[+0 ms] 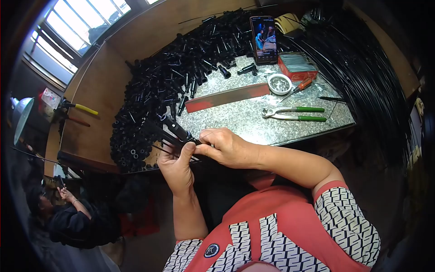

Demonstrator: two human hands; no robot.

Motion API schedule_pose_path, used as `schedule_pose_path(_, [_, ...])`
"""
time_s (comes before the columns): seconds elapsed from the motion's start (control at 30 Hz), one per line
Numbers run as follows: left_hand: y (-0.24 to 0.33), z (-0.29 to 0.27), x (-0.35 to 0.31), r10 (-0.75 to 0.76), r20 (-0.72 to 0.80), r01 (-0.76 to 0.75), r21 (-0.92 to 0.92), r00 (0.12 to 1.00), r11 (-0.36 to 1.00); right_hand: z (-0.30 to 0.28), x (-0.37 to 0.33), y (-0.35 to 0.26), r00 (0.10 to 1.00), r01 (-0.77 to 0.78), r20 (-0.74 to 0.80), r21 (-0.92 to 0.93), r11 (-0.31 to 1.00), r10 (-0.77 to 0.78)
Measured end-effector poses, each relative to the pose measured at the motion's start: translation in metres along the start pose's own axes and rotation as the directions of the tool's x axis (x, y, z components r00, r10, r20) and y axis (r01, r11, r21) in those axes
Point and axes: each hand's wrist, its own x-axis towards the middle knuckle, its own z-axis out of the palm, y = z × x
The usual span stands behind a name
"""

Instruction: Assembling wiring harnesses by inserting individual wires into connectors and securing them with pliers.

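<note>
My left hand is closed around a black tubular piece with a wider end, together with several thin dark rods that stick out up and to the left. My right hand meets it at the lower end of the tubular piece, fingers pinched together. Whatever sits between those fingertips is small and mostly hidden; a thin wire or rod may be there. Both hands are just off the near edge of the speckled stone tabletop.
Black tubular parts are heaped along the left and back. A red-edged bar, green-handled pincers, a screwdriver, a white bowl, a red box and a phone lie beyond. Long black rods fill the right. Another person sits left.
</note>
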Motion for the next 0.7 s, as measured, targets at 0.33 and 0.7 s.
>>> schedule_pose_path(0.33, [-0.008, -0.008, 0.007, 0.053, 0.041, -0.055, 0.042, 0.998, 0.998, -0.001, -0.005, -0.003, 0.997, -0.079, -0.009, -0.038, 0.996, 0.079])
schedule_pose_path(0.7, [-0.008, -0.013, 0.003, 0.05, 0.063, -0.054, 0.066, 0.997, 0.996, -0.006, -0.001, -0.003, 0.98, -0.198, 0.043, 0.115, 0.974, 0.194])
